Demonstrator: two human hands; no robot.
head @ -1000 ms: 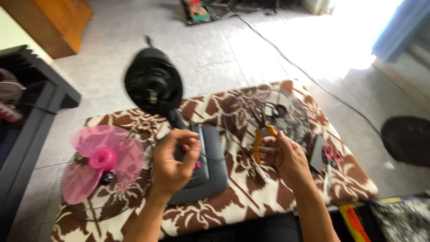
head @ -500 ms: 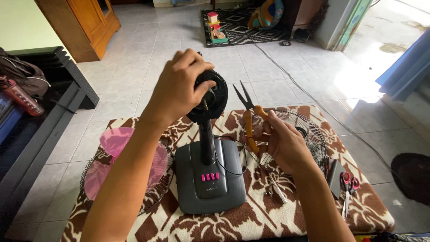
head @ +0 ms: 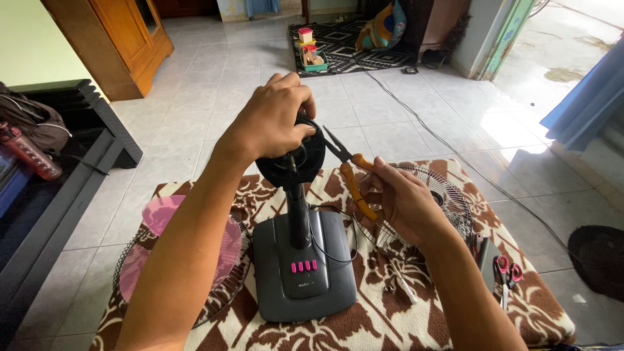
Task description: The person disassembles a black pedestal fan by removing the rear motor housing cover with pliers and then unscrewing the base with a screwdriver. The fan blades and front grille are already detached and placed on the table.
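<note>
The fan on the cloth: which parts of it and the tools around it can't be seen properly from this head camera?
- Motor head: its top is covered by the left hand.
- Pliers: handle ends are wrapped by the right hand.
- Pink blade: partly behind the left forearm.
- Wire grille: its near side is hidden by the right hand.
- Scissors: tips too small to tell.

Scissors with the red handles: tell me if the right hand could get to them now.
Probably not without first freeing itself: the right hand is holding orange-handled pliers. The scissors lie uncovered on the patterned cloth beside that forearm.
</note>
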